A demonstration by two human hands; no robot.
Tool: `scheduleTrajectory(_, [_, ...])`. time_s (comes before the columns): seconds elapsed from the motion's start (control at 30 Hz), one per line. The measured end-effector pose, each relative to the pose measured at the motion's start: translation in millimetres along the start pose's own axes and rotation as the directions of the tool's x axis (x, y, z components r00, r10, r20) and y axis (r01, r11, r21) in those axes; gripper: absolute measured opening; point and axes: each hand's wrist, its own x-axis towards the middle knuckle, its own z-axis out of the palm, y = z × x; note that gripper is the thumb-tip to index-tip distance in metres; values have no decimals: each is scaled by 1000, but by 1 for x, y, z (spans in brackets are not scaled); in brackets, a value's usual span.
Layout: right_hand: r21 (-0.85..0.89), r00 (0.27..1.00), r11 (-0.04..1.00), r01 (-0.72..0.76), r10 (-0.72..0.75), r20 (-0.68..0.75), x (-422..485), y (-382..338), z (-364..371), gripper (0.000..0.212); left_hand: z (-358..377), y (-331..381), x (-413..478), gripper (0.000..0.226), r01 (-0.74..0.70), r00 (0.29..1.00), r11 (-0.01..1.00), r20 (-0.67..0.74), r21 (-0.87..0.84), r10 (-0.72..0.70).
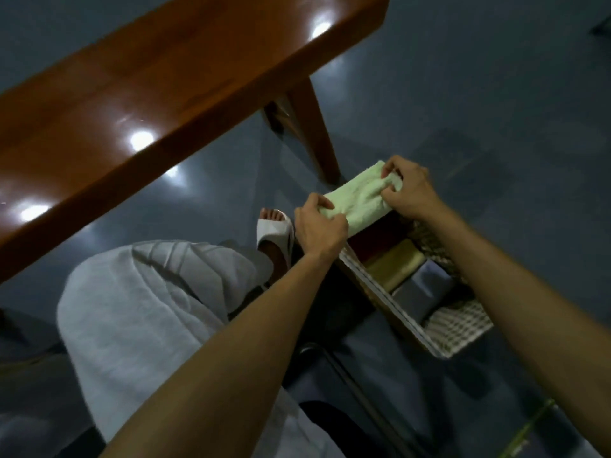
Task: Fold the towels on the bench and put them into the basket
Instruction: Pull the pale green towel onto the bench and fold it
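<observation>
The left grip [319, 226] and right grip [410, 190] each pinch an end of the folded towel [357, 203], which should go level into the basket [458, 328], folds held closed.

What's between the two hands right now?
The folded green towel spans the gap, left hand gripping one end, right hand the other, over the basket; the head view shows it.

Basket [463, 328] far end hidden under green towel [357, 200]; bench [132, 94] cut off left, top.
</observation>
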Motion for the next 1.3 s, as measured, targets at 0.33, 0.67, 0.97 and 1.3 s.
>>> scheduleTrajectory(0.33, [-118, 976, 969, -219, 215, -46, -56, 117, 13, 22, 94, -15, -19, 24, 105, 971, 989, 204, 103, -124])
scheduleTrajectory(0.67, [-222, 937, 916, -335, 349, 25, -70, 184, 76, 28, 166, -56, -8, 24, 145, 923, 910, 279, 387, -266])
scheduleTrajectory(0.97, [-296, 910, 878, -377, 411, 58, -68, 225, 107, 34, 212, -85, 0, 31, 225, 851, 861, 339, 456, -402])
scheduleTrajectory(1.3, [-409, 867, 819, -403, 485, 118, -54, 242, 139, 44, 228, -107, 3, 65, -50, 821, 637, 395, 769, -412])
